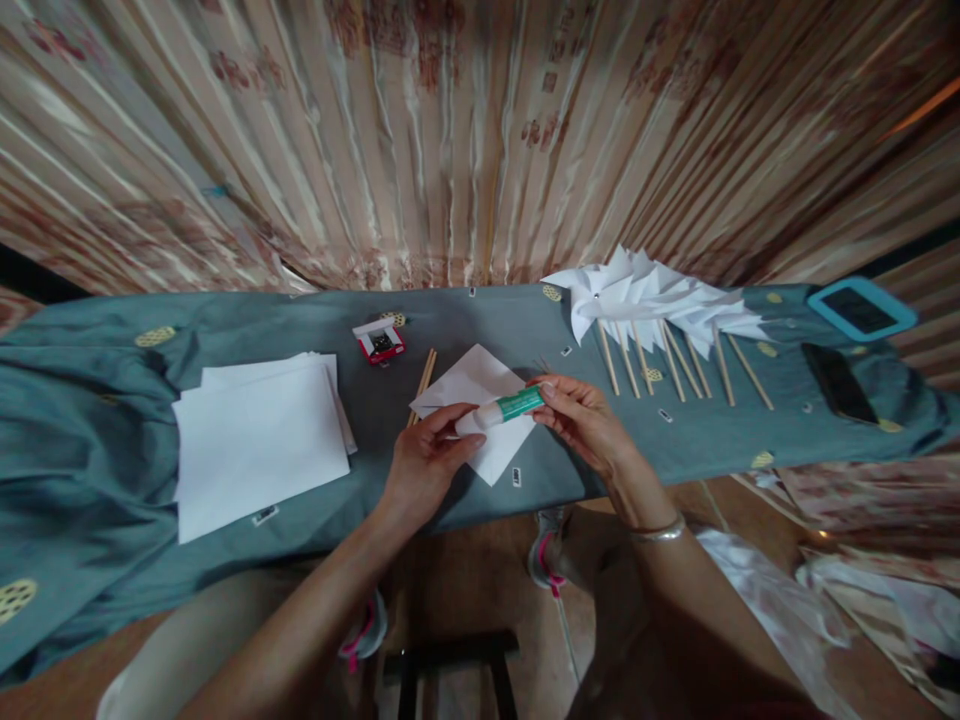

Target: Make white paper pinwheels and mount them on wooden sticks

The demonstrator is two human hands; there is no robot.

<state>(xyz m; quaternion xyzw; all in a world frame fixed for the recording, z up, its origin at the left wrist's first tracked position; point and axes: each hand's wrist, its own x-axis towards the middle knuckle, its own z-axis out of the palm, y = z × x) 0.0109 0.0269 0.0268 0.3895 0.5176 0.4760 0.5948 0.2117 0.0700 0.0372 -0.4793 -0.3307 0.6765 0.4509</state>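
Head — glue stick point(504, 405) in hands point(426, 458)

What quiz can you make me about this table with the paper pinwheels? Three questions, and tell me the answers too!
1. Which one holds the white end of the green-and-white tube: the left hand or the right hand?
2. True or false: the small red box is open.
3. Which lies closer to the black phone: the paper pinwheels or the stack of white sheets?

Key:
1. The left hand.
2. True.
3. The paper pinwheels.
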